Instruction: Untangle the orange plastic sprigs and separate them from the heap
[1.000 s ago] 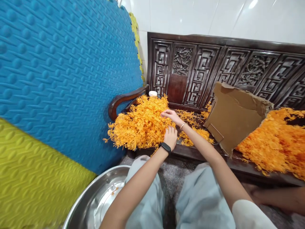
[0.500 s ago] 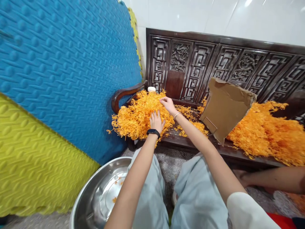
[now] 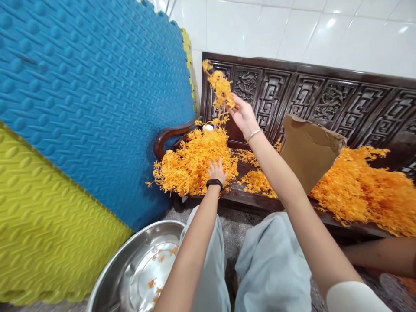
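A heap of curly orange plastic-looking pieces lies at the left end of a dark carved wooden bench. My left hand, a black band on its wrist, rests with spread fingers on the heap's right side. Higher up, my right hand pinches a tangled orange clump in front of the bench's backrest. Strands trail from that clump down toward the heap. Some loose orange pieces lie on the seat to the right of my left hand.
A brown cardboard piece stands on the bench beside a second orange pile. At lower left sits a metal basin holding a few orange bits. Blue foam mats lean on the left. Another person's arm shows at right.
My right hand has risen from the heap, lifting an orange clump out of it. My left hand stays on the heap, shifted slightly. The view has tilted up a little.
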### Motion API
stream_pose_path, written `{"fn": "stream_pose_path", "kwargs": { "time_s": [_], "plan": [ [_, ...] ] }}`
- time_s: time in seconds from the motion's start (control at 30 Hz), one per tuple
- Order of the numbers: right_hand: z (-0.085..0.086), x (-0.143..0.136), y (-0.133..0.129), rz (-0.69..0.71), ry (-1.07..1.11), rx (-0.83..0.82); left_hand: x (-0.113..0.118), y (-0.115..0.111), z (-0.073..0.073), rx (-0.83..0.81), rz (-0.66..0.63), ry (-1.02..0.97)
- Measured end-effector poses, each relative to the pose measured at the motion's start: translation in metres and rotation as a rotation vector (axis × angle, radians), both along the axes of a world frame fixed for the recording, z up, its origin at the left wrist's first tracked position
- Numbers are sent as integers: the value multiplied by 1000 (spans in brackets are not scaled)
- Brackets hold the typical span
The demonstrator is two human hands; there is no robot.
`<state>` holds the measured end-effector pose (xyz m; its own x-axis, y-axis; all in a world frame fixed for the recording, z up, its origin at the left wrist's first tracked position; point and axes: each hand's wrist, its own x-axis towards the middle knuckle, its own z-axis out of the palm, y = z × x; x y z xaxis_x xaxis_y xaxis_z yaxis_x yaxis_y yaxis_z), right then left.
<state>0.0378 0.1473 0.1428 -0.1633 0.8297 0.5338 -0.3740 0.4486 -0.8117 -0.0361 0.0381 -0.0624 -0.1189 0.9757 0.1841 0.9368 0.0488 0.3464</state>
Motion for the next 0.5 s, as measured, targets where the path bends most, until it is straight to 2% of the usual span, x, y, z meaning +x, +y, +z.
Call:
{"fn": "stream_pose_path", "kwargs": {
  "time_s": [0.13, 0.23, 0.4, 0.5],
  "plan": [
    [30, 2, 15, -5, 2, 151, 0, 4, -4, 2, 9, 5],
    [55, 4, 14, 0, 83, 183, 0, 7, -10, -17, -19, 11],
    [98, 11, -11, 22, 329, 150, -1, 10, -16, -49, -60, 15],
    [111, 17, -39, 48, 382, 107, -1, 10, -16, -14, -51, 4]
  ]
}}
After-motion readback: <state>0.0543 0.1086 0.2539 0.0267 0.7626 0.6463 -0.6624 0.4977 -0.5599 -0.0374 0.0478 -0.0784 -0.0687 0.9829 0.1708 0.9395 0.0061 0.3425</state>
